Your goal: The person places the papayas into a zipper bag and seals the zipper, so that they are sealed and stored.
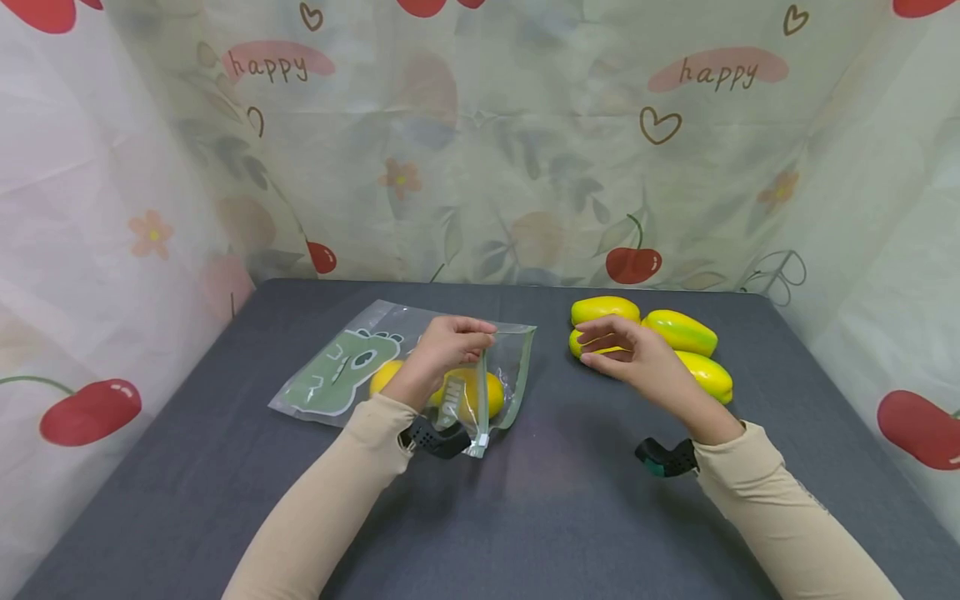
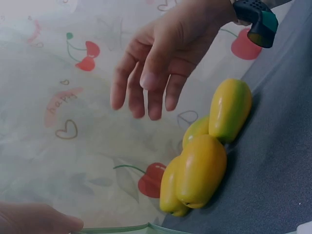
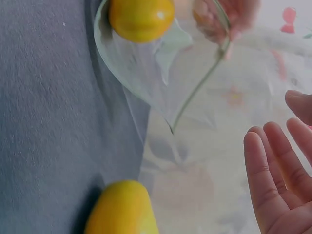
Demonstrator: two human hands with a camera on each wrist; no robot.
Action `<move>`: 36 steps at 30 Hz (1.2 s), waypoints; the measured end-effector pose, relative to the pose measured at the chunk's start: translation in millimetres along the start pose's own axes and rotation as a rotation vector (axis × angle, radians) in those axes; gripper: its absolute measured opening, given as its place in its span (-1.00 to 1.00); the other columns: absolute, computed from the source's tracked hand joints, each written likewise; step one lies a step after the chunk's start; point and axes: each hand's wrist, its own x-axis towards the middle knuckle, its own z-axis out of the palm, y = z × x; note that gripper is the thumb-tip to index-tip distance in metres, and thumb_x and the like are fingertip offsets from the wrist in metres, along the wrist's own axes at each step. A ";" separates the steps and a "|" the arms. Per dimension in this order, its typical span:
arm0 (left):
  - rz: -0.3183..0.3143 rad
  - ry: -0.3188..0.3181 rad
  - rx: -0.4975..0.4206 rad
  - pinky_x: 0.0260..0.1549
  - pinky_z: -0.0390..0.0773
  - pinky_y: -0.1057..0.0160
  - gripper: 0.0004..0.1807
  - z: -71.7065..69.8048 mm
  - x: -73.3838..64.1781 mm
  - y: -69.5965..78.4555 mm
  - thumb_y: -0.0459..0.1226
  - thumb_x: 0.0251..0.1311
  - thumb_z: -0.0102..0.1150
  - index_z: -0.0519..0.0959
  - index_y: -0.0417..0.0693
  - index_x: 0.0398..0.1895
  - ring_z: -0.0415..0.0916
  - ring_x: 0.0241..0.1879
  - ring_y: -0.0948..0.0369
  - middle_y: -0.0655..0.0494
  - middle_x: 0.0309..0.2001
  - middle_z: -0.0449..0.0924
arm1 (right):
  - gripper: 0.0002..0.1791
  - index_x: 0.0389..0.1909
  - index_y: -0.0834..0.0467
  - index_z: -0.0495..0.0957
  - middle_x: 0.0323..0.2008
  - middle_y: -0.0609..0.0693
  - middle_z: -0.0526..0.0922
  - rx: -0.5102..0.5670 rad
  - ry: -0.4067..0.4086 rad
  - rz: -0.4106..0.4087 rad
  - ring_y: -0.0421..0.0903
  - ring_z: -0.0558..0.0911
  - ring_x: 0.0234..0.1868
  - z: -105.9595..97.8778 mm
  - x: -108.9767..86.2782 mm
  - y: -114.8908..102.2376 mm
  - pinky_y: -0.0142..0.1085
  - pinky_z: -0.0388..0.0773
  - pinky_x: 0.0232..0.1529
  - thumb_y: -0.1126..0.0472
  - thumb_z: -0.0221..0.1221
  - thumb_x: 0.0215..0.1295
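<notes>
My left hand (image 1: pixel 442 354) pinches the open top edge of a clear zip bag (image 1: pixel 330 379) printed with a green cartoon face. Inside the bag lie yellow fruits (image 1: pixel 491 394), partly hidden by the hand and print; one fruit (image 3: pixel 141 17) shows close up in the right wrist view. My right hand (image 1: pixel 637 360), fingers loosely bent and holding nothing, hovers over a group of several oblong yellow-green fruits (image 1: pixel 681 332) on the table. In the left wrist view that hand (image 2: pixel 163 58) hangs above the fruits (image 2: pixel 202 170), apart from them.
A dark grey cloth (image 1: pixel 540 517) covers the table. Behind and at both sides hangs a pale curtain (image 1: pixel 480 167) printed with cherries, hearts and flowers. A black band (image 1: pixel 438 437) is on the left wrist, and another band (image 1: pixel 667 458) on the right.
</notes>
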 end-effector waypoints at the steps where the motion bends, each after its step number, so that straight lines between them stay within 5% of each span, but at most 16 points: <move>1: 0.000 0.000 -0.002 -0.37 0.53 0.39 -0.67 0.0 -0.1 0.0 -0.38 0.19 0.19 0.60 -0.34 0.01 0.45 -0.45 0.27 0.09 -0.33 0.61 | -0.56 0.14 0.19 0.48 0.05 0.16 0.59 -0.003 0.011 -0.004 -0.05 0.61 0.03 -2.9 -1.0 0.3 -0.40 0.57 0.01 0.20 0.27 0.26; 11: -0.012 -0.008 0.011 -0.28 0.55 0.34 -0.67 -1.1 -0.7 -1.4 -0.36 0.21 0.19 0.60 -0.30 0.03 0.48 -0.38 0.22 0.02 -0.23 0.63 | -0.61 0.11 0.26 0.45 0.04 0.17 0.58 -0.048 0.156 -0.137 -0.46 0.55 -0.06 -27.6 -16.6 8.9 -0.61 0.49 -0.06 0.25 0.22 0.30; 19: -0.007 -0.011 0.005 -0.26 0.56 0.33 -0.67 -1.3 -1.9 -1.5 -0.35 0.20 0.19 0.60 -0.30 0.03 0.49 -0.38 0.22 0.02 -0.23 0.63 | -0.48 0.27 0.21 0.38 0.17 0.15 0.51 -0.075 0.284 -0.177 -0.44 0.49 0.10 -39.2 -28.3 28.7 -0.63 0.43 0.03 0.32 0.22 0.28; 23: -0.012 -0.007 0.009 -0.27 0.56 0.34 -0.67 -1.5 -3.0 -0.9 -0.35 0.20 0.20 0.61 -0.29 0.02 0.49 -0.39 0.23 0.02 -0.24 0.63 | -0.41 0.34 0.10 0.32 0.26 0.12 0.46 -0.139 0.303 -0.103 -0.18 0.47 0.22 -41.0 -33.2 41.8 -0.66 0.36 0.08 0.22 0.23 0.30; 30: -0.004 -0.008 0.007 -0.28 0.55 0.35 -0.68 -1.4 -2.6 -1.6 -0.36 0.20 0.19 0.61 -0.30 0.02 0.48 -0.39 0.23 0.01 -0.23 0.64 | -0.34 0.40 0.09 0.25 0.34 0.17 0.37 -0.206 0.297 0.043 0.23 0.37 0.28 -48.6 -41.4 62.7 0.19 0.32 0.19 0.03 0.20 0.33; 36: 0.001 -0.009 0.010 -0.27 0.55 0.36 -0.67 -1.6 -1.6 -1.5 -0.36 0.20 0.20 0.61 -0.30 0.02 0.48 -0.38 0.23 0.01 -0.23 0.63 | -0.29 0.40 0.19 0.22 0.37 0.27 0.28 -0.236 0.257 0.138 0.36 0.30 0.31 -60.5 -48.2 79.0 0.31 0.24 0.18 -0.02 0.18 0.33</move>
